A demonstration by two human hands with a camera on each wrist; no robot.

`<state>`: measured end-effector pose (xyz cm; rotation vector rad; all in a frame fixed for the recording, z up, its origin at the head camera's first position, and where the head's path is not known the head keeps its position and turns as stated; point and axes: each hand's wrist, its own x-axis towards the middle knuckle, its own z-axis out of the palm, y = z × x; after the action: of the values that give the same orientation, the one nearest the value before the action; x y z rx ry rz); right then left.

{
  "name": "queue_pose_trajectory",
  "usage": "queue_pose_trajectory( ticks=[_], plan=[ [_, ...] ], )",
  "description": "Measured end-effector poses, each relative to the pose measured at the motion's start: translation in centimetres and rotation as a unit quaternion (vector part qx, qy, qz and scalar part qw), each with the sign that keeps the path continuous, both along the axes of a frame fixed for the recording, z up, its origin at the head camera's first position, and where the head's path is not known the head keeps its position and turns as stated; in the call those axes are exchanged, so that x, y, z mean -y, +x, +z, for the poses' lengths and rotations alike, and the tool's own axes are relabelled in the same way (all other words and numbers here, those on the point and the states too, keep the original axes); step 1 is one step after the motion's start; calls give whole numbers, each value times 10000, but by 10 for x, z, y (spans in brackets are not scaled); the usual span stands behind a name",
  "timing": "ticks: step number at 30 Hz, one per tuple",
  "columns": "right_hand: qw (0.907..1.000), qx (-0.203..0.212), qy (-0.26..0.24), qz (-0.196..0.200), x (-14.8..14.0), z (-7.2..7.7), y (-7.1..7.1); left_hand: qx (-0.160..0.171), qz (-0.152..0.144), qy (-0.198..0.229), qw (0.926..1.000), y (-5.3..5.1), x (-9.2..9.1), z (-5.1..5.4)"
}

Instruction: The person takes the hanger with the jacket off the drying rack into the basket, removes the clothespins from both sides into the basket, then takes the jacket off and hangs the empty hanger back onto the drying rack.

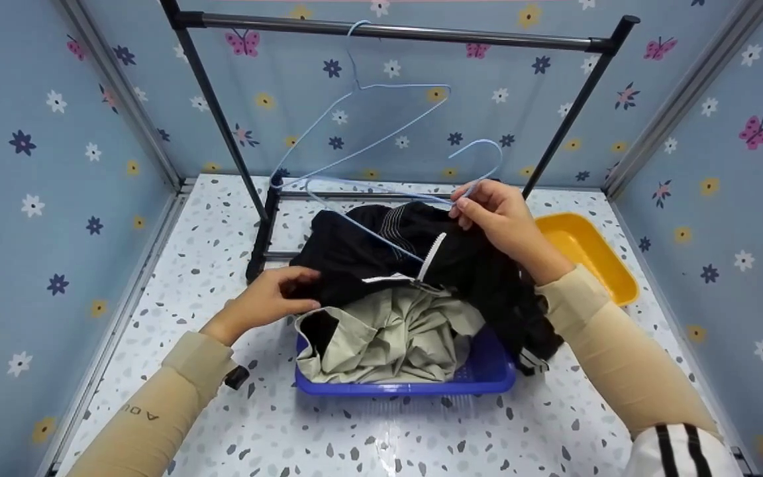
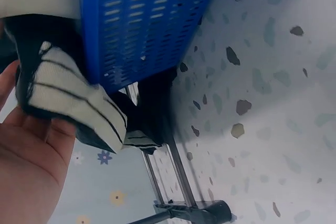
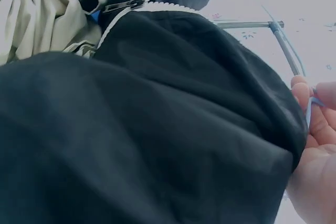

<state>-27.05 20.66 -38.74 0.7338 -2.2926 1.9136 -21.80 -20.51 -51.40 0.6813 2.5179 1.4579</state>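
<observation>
My right hand (image 1: 497, 215) pinches a light blue wire hanger (image 1: 501, 158) at the base of its hook, over the basket. One arm of the hanger reaches into a black zip jacket (image 1: 348, 265) with white zip edging; its far tip is hidden there. My left hand (image 1: 263, 303) grips the jacket's left side; in the left wrist view, its fingers (image 2: 58, 137) curl behind a white-and-black striped band (image 2: 68, 90). In the right wrist view, black cloth (image 3: 157, 129) fills most of the frame, beside the right hand (image 3: 315, 145).
Crumpled pale green clothing (image 1: 401, 331) lies in a blue basket (image 1: 408, 389) under the jacket. Behind stands a black rack (image 1: 255, 258), a second blue hanger (image 1: 405, 85) hooked on its rail. A yellow tray (image 1: 620, 281) sits right. Flowered walls enclose three sides.
</observation>
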Motion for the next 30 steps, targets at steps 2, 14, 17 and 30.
queue_pose_trajectory(
  ticks=[2, 14, 17, 30],
  plan=[
    [9999, 20, -151, -53, 1, 1, -3, -215, 9, -62, 9998, 0, -1, -1],
    [9981, 55, -577, -189, 2, 6, -9, -734, -240, -296, 9966, 0, 0, -2],
    [9971, 74, -725, -234, 2, 7, -10, -776, -258, -356, 9960, 0, 0, -3],
    [9939, -135, -920, -598, 5, 19, -15, -960, -398, -673, 9923, -3, -3, -7]
  ],
)
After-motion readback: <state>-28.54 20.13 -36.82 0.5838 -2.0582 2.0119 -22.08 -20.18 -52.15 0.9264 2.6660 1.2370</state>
